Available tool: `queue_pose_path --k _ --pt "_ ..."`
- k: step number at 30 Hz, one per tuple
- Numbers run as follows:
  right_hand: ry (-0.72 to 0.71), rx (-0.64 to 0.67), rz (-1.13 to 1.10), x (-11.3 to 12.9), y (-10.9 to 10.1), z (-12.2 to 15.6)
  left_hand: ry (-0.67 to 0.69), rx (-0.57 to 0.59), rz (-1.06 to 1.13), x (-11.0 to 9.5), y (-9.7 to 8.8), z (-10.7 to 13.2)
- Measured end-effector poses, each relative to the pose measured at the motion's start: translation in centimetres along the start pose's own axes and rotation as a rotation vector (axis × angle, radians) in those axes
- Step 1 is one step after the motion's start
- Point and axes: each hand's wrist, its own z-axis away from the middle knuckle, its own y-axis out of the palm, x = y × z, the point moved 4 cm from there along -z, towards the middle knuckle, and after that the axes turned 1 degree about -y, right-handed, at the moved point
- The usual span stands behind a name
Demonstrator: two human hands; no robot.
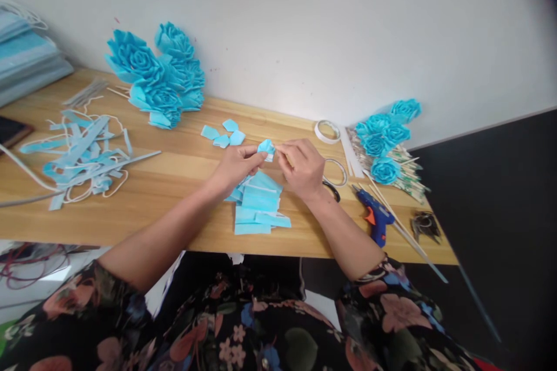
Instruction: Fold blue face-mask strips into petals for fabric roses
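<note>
Both hands meet over the middle of the wooden table [174, 185]. My left hand [237, 165] and my right hand [302, 168] pinch a small folded blue piece [266, 148] between their fingertips, held just above the table. Right under the hands lies a loose pile of blue rectangular pieces [259, 203]. Three small cut blue petals [224, 133] lie a little behind the left hand.
A cluster of finished blue paper roses [152, 75] leans at the wall, back left. Blue strips and elastic loops [82, 153] litter the left. On the right are a tape roll [327, 130], scissors [333, 188], a blue glue gun [376, 217], roses on sticks [385, 139].
</note>
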Motion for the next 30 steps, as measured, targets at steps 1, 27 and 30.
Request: queue_pose_path --k 1,27,30 --pt "0.007 0.011 -0.009 0.0 0.1 0.1 0.006 0.002 -0.008 0.0 0.0 0.0" --pt "0.681 0.249 -0.891 -2.2 1.7 1.1 0.022 0.036 -0.061 0.9 -0.1 -0.3" --pt "0.697 0.267 -0.909 -1.9 2.2 1.2 0.06 0.056 -0.107 1.1 0.0 -0.4"
